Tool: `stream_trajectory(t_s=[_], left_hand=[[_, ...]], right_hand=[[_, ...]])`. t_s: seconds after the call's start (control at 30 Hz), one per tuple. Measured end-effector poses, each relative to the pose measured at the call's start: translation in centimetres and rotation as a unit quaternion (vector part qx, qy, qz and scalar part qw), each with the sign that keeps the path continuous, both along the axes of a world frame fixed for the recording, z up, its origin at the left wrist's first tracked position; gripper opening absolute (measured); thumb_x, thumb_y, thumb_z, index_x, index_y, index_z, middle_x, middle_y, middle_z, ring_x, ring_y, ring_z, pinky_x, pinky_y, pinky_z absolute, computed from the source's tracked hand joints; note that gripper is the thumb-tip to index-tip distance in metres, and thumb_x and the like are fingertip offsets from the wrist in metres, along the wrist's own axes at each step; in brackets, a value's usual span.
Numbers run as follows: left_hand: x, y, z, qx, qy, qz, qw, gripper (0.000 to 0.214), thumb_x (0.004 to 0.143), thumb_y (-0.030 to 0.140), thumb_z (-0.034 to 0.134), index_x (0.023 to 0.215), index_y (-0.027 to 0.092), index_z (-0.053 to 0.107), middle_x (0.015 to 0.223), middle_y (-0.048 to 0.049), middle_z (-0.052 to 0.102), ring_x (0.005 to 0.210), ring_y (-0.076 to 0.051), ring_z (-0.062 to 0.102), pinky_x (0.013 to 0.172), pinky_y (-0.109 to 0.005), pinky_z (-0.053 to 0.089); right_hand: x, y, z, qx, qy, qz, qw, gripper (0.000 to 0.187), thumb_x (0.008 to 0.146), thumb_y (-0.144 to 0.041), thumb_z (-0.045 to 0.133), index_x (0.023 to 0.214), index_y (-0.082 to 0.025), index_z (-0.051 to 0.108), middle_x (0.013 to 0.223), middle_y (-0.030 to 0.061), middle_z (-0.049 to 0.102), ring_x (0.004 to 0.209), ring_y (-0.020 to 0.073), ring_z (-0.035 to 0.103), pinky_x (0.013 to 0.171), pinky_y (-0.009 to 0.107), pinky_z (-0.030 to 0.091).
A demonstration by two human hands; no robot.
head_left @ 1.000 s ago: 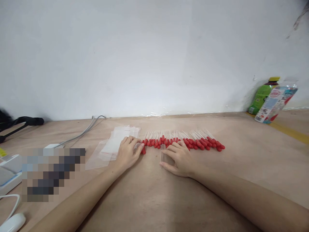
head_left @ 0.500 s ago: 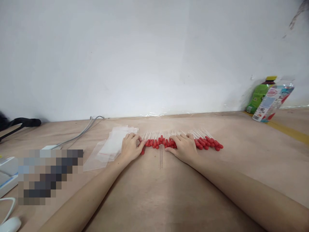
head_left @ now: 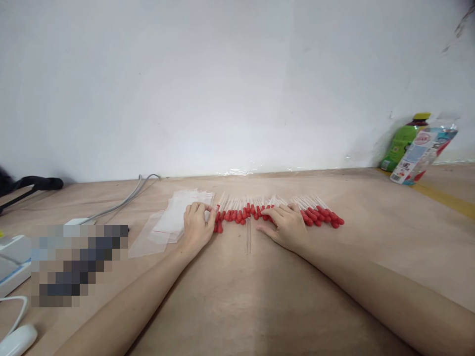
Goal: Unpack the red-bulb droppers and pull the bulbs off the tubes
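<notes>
A long row of droppers with red rubber bulbs [head_left: 239, 216] lies on the table, clear tapered tips toward the wall. At its left end rests my left hand [head_left: 197, 225], fingers bent and thumb apart, touching or just beside the outer bulbs. My right hand [head_left: 287, 226] lies over the right-hand part of the row, fingers spread and thumb stretched out, hiding some droppers beneath. Neither hand visibly grips a dropper. Thin clear tubes or sticks [head_left: 248, 237] lie between my hands, just in front of the bulbs.
Clear zip bags [head_left: 168, 217] lie overlapped left of my left hand. Farther left are a grey cable [head_left: 128, 200], a white power strip [head_left: 17, 269] and a white mouse [head_left: 20, 338]. A green bottle [head_left: 399, 146] and a clear labelled bottle [head_left: 417, 155] stand back right.
My left hand has shifted slightly left and its thumb has drawn back, so more red bulbs show beside it. My right hand stays over the row, nearly unmoved.
</notes>
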State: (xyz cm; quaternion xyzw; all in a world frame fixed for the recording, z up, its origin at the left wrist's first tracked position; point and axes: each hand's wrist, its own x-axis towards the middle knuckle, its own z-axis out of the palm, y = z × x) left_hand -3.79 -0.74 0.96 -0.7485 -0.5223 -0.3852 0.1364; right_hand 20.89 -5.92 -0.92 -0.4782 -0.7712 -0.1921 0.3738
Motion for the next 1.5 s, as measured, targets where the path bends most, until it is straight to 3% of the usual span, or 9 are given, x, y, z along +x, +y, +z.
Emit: stream_trajectory(t_s=[0.13,0.3,0.4,0.53,0.7,0.9,1.2,1.3,1.5], left_hand=[[0.5,-2.0,0.4,0.041,-0.027,-0.059,0.997,0.016,0.083,0.03,0.049,0.076,0.016,0.055,0.081,-0.005,0.054,0.081,-0.02,0.048,0.076,-0.035,0.038],[1.5,-5.0,0.0,0.01,0.041,-0.234,0.971,0.008,0.083,0.025,0.052,0.082,0.017,0.054,0.083,-0.0037,0.054,0.084,-0.018,0.049,0.076,-0.032,0.039],[1.9,-5.5,-0.5,0.037,0.068,-0.277,0.958,0.008,0.081,0.025,0.056,0.083,0.017,0.054,0.085,-0.0042,0.055,0.085,-0.017,0.049,0.076,-0.031,0.039],[2.3,-5.1,-0.8,0.067,0.07,-0.284,0.954,0.01,0.08,0.026,0.059,0.081,0.017,0.054,0.084,-0.0038,0.056,0.081,-0.016,0.049,0.075,-0.031,0.038],[2.5,-5.0,-0.6,0.077,0.073,-0.298,0.949,0.01,0.079,0.025,0.059,0.08,0.016,0.055,0.084,-0.0043,0.058,0.081,-0.016,0.051,0.076,-0.033,0.04],[3.6,-5.3,0.1,-0.008,0.104,-0.362,0.926,0.034,0.078,0.035,0.059,0.107,0.018,0.055,0.108,-0.008,0.059,0.104,-0.021,0.05,0.09,-0.038,0.04],[4.9,-4.6,-0.6,0.006,0.083,-0.386,0.919,0.014,0.084,0.025,0.052,0.092,0.019,0.062,0.088,-0.0024,0.068,0.09,-0.015,0.059,0.089,-0.035,0.042],[4.8,-4.7,-0.5,0.015,0.083,-0.382,0.92,0.014,0.083,0.025,0.053,0.093,0.019,0.062,0.088,-0.0026,0.069,0.091,-0.016,0.06,0.091,-0.036,0.042],[4.8,-5.1,-0.5,0.008,0.112,-0.378,0.919,0.017,0.085,0.022,0.049,0.097,0.018,0.06,0.099,-0.0042,0.067,0.105,-0.017,0.056,0.102,-0.041,0.032]], right_hand=[[0.6,-1.6,-0.3,-0.004,0.039,0.058,0.998,0.026,0.077,-0.037,0.057,0.095,-0.018,0.057,0.087,0.005,0.061,0.081,0.018,0.053,0.073,0.032,0.036],[1.5,-3.0,-0.5,0.025,0.044,0.057,0.997,0.055,0.076,-0.038,0.058,0.124,-0.016,0.043,0.115,0.0134,0.051,0.103,0.0243,0.047,0.086,0.037,0.038],[1.6,-3.4,-0.1,0.022,-0.003,0.085,0.996,0.059,0.076,-0.043,0.057,0.127,-0.018,0.042,0.119,0.0128,0.05,0.106,0.0256,0.046,0.088,0.041,0.036],[1.1,-3.7,0.5,-0.017,-0.056,0.15,0.987,0.045,0.078,-0.043,0.055,0.118,-0.021,0.052,0.109,0.0083,0.059,0.104,0.0235,0.048,0.089,0.042,0.033],[0.6,-3.8,0.5,-0.036,-0.037,0.143,0.988,0.018,0.084,-0.03,0.051,0.092,-0.023,0.064,0.084,0.002,0.065,0.089,0.0169,0.052,0.086,0.038,0.031],[0.6,-3.7,0.2,-0.027,-0.037,0.14,0.989,0.015,0.083,-0.028,0.052,0.087,-0.024,0.066,0.075,0.0009,0.064,0.083,0.0156,0.051,0.084,0.037,0.031],[0.5,-3.5,0.0,-0.027,-0.037,0.147,0.988,0.018,0.083,-0.032,0.052,0.093,-0.023,0.065,0.078,0.0013,0.064,0.08,0.0149,0.051,0.082,0.036,0.033],[0.3,-3.5,0.2,-0.039,-0.044,0.155,0.986,0.02,0.084,-0.032,0.05,0.096,-0.022,0.063,0.08,0.0021,0.065,0.081,0.0159,0.052,0.082,0.038,0.034],[0.0,-3.1,-0.3,-0.032,-0.002,0.206,0.978,0.015,0.085,-0.021,0.048,0.084,-0.018,0.063,0.08,0.0032,0.066,0.077,0.0136,0.056,0.078,0.034,0.04]])
